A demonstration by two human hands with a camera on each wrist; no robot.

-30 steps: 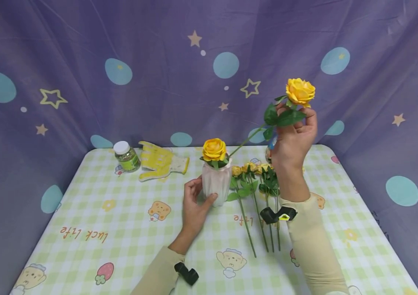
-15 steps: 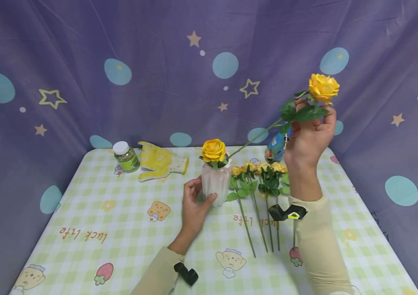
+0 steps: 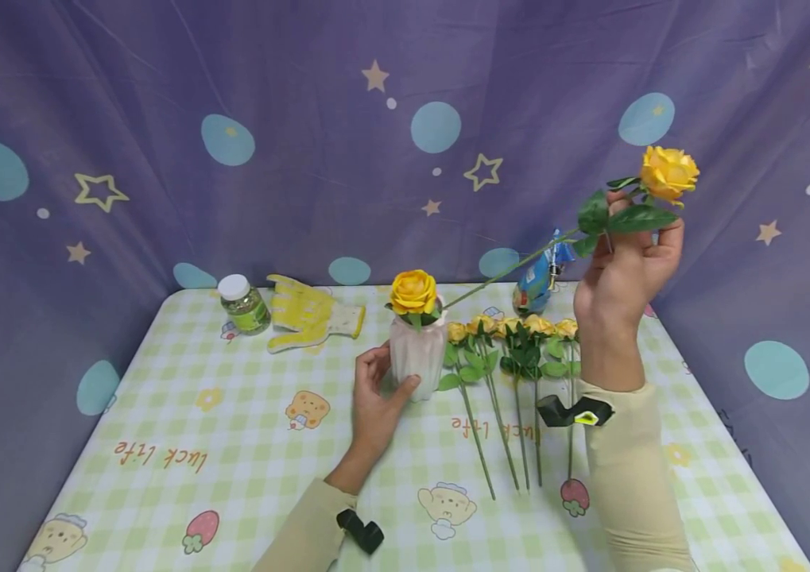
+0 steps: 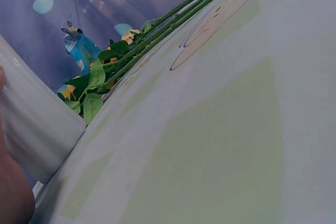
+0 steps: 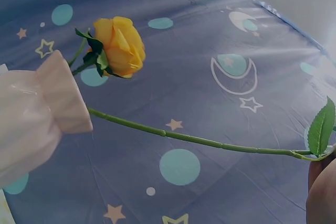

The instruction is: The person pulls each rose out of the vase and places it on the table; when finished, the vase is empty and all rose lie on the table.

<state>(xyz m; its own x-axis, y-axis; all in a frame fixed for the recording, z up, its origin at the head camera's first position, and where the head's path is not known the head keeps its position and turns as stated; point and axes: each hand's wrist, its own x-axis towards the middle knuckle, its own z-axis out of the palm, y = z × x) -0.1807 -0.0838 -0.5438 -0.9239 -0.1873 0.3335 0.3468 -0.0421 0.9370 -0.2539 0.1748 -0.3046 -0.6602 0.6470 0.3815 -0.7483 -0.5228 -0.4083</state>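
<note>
The right hand (image 3: 622, 274), fingers pinching a yellow rose (image 3: 668, 173), has drawn it farther right; the left hand (image 3: 376, 397) still grips the ribbed white vase (image 3: 416, 356).

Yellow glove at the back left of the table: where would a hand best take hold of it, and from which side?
The yellow glove lies flat on the table, fingers toward the jar on its left, cuff pointing right. Probably best pinched at the cuff end, coming from above and the right: that edge is broad, free of the jar, and faces open tablecloth, while the fingers are thin and floppy.
</note>
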